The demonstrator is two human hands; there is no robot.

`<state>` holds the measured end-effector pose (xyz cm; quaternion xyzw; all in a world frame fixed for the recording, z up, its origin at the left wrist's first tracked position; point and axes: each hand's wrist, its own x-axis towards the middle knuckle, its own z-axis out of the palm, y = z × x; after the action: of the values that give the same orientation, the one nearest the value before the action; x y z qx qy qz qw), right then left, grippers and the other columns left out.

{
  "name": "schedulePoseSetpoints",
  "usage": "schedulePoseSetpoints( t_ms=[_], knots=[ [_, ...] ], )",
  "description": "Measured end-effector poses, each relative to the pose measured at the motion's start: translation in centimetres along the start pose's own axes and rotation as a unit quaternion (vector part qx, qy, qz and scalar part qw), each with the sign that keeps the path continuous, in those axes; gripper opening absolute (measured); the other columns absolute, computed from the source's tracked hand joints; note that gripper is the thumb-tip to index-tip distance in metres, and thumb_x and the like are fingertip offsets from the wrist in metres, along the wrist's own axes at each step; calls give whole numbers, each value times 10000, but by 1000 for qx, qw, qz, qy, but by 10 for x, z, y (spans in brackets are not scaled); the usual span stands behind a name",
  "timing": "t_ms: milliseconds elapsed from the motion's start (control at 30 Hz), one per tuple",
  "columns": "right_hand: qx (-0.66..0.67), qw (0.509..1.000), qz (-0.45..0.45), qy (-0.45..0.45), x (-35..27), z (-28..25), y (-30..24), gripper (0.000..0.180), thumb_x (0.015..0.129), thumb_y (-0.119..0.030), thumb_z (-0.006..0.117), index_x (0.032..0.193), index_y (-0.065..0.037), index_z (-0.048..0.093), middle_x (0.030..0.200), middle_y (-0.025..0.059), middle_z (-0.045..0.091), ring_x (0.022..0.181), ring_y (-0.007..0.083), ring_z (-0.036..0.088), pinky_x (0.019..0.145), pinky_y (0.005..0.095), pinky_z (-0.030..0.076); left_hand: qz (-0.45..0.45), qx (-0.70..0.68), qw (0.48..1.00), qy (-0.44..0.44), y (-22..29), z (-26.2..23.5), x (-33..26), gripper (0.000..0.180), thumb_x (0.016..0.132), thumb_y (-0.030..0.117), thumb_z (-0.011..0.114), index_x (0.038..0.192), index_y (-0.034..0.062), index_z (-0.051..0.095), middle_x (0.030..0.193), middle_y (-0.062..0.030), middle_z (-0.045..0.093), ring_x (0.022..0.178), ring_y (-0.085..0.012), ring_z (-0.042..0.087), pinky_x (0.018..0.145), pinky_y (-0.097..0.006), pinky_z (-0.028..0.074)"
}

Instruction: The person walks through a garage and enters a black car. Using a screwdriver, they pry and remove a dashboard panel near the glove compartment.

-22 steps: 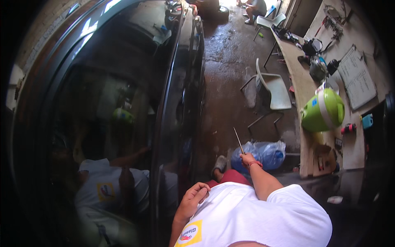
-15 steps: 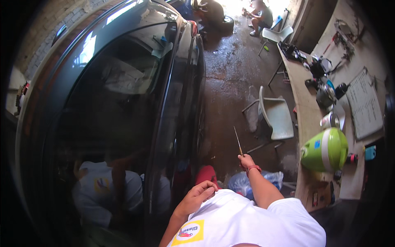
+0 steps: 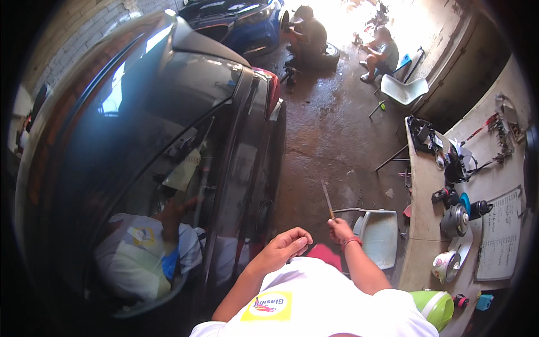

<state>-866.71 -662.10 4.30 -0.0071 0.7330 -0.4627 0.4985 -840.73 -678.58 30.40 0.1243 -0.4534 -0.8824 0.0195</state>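
My right hand (image 3: 339,231) is closed round the yellowish-brown handle of a long, thin, straight metal tool (image 3: 327,201). Its pale blade or shaft points away from me over the floor; the exact kind is too small to tell. A red band circles that wrist. In front of my chest, my left hand (image 3: 285,247) is loosely closed, its fingers curled inward, and nothing shows in it. To the left stands a dark car (image 3: 185,95), its glossy window mirroring my white shirt. A pale plastic chair (image 3: 377,241) is just beyond and right of my right hand.
Along the right runs a workbench (image 3: 424,219) with a metal pot (image 3: 455,220), a green-and-white container (image 3: 435,308), a written board (image 3: 498,236) and other items. Another chair (image 3: 404,90) stands farther off. Two people (image 3: 309,36) sit low near a blue car (image 3: 236,22) and a tire (image 3: 330,57).
My view has shifted forward along the dark car, bringing its rear and the blue car into sight. The near chair and green container now appear lower. The tool stays in my right hand.
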Motion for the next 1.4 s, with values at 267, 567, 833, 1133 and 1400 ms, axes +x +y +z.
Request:
schedulePoseSetpoints(
  t_ms=[267,567,833,1133,1400],
  knots=[
    [100,992,54,57,166,-86,-122,191,1037,-261,593,984,-77,599,704,11,544,563,140,540,509,305,490,-3,62,998,27,93,-72,217,210,1072,225,561,1141,39,631,839,33,555,761,-48,495,673,-213,411],
    [33,995,77,50,374,-178,-288,191,1019,-264,610,931,-96,585,693,3,524,553,145,542,494,305,478,-24,92,993,76,175,-128,488,216,1075,195,537,1154,22,638,918,-2,606,838,-71,535,761,-233,453],
    [-7,1000,21,-4,536,-194,-506,177,1025,-267,620,942,-113,585,677,-17,496,532,134,520,480,285,469,22,38,988,147,253,-203,629,204,1070,179,545,1191,36,625,942,-21,630,900,-76,598,815,-220,475],
    [-350,936,-9,24,702,-208,-640,326,1010,-315,612,860,-28,652,652,47,569,533,192,549,485,382,428,152,0,973,176,374,-380,764,184,1062,166,547,1175,42,624,949,-21,666,904,-82,608,806,-238,466],
    [-597,802,22,-16,804,-159,-762,440,935,-359,662,985,76,708,831,193,690,708,321,655,623,464,495,195,-26,919,340,488,-499,775,133,1038,174,601,1104,64,638,955,-14,676,915,-69,631,749,-233,519]
  ],
)
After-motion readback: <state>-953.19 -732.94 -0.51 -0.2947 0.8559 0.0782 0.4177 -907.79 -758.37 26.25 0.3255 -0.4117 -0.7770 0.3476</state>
